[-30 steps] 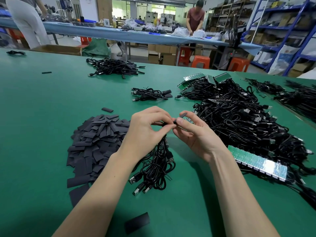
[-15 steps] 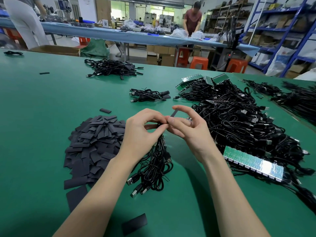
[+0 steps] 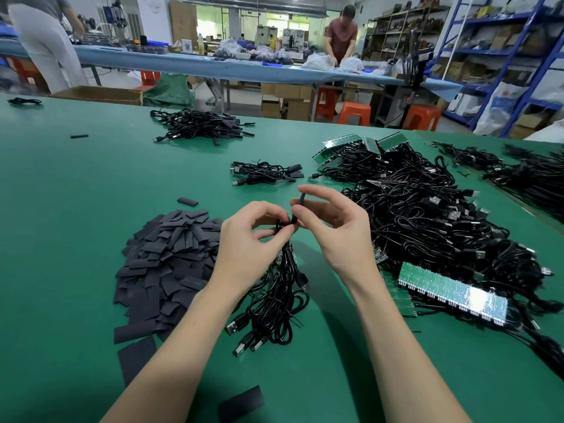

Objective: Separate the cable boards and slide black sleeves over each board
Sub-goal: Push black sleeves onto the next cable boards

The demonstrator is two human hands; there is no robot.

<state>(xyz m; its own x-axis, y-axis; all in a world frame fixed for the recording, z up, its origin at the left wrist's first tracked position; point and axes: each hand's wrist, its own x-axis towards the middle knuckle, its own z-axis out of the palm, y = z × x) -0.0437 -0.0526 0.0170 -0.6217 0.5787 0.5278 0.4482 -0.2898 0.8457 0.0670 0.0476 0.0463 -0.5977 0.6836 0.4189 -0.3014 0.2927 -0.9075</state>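
Observation:
My left hand pinches the top of a bunch of black USB cables that hangs down onto the green table. My right hand pinches a black sleeve held upright, its lower end meeting the cable end at my left fingertips. The board under the sleeve is hidden. A heap of flat black sleeves lies left of my left hand. A green strip of joined boards lies at the right, on a large pile of black cables.
Smaller cable bundles lie further back at centre and back left. More board strips rest at the far end of the big pile. Loose sleeves lie near the front edge. Two people stand at a blue table behind.
My right hand has raised the sleeve more upright and spread its other fingers. Both hands have shifted slightly left and closer together over the cable bunch.

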